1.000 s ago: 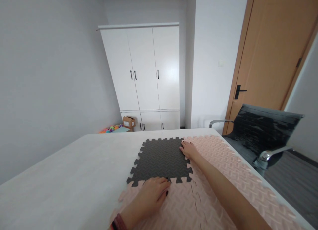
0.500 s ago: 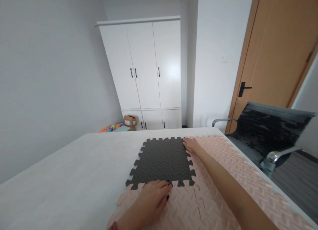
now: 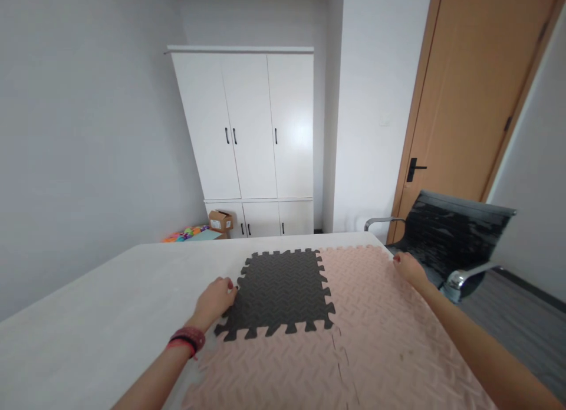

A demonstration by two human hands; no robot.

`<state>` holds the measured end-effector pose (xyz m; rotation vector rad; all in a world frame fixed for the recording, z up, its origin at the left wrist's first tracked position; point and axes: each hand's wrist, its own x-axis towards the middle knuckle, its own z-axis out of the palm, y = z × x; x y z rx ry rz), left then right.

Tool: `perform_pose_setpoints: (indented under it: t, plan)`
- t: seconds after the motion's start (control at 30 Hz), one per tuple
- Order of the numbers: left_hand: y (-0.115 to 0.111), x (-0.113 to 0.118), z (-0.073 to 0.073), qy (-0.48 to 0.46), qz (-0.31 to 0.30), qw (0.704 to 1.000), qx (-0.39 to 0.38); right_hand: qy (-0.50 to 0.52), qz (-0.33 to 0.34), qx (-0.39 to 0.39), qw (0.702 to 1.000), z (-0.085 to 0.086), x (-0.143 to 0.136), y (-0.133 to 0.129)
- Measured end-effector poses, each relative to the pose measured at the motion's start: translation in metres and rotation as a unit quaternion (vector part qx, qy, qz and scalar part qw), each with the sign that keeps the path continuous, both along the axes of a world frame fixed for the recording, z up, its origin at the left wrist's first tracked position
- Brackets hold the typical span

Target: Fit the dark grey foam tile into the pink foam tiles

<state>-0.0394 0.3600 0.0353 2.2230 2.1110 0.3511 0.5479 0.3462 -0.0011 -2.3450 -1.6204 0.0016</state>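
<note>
Both hands have left the inner seams; left hand (image 3: 215,298) grips the black tile (image 3: 280,292) edge; right hand (image 3: 409,267) rests open-fingered on the pink mat (image 3: 375,315) edge.

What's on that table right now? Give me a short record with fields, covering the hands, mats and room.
Surface: white table
Dark mat: dark grey foam puzzle tile, lying flat, interlocked with pink tiles on its right and near edges
Pink mats: pale pink foam puzzle tiles, joined, lying flat
Left hand: left hand at the dark tile's left edge, red and black bands on the wrist
Right hand: right hand on the pink tiles' far right edge
Beyond: white cupboard, black office chair, wooden door
</note>
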Motion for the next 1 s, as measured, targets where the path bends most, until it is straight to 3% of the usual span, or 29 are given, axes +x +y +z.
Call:
perform_pose_setpoints:
  t: [0.13,0.33,0.67,1.0]
  plan:
    - [0.019,0.001,-0.014,0.047,0.061,0.997,-0.01,0.006,-0.038,-0.039,0.998,-0.011,0.025,-0.023]
    - [0.023,0.019,-0.024,0.087,0.067,0.994,-0.002,0.019,-0.07,-0.061,0.996,-0.026,0.026,-0.02]
    - [0.028,0.034,-0.037,0.087,0.114,0.99,-0.011,0.038,-0.045,-0.081,0.995,-0.032,0.02,-0.011]
    - [0.028,0.037,-0.035,0.082,0.096,0.992,-0.009,0.06,-0.037,-0.056,0.996,-0.029,0.012,-0.017]
